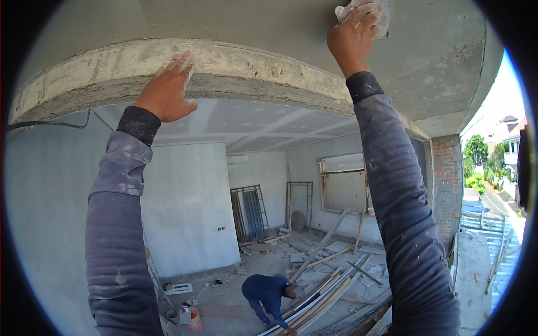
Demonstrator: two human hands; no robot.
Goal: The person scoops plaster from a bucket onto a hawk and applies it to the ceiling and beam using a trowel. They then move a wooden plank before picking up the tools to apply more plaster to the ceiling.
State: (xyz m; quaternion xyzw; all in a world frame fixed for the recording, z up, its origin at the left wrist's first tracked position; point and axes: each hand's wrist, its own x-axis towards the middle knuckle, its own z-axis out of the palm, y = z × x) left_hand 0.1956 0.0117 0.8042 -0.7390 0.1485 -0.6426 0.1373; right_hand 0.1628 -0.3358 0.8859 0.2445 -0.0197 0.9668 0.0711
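My left hand (168, 89) is raised, its fingers spread and resting against the rough concrete beam (252, 66). Nothing shows in it. Higher and to the right, my right hand (354, 42) grips a pale, plaster-smeared piece (382, 21), perhaps a sheet or pad, pressed to the smooth grey plastered surface (280, 22) above the beam. The fingers are bent over it, and white residue coats them. Both arms are stretched upward in dusty dark sleeves.
Below, a person (266, 294) in dark clothes bends over long pipes and planks (325, 299). A pink bucket (195, 319) stands at lower left. Metal frames (250, 210) lean at the back wall. A brick column (446, 173) and outdoor roofs are on the right.
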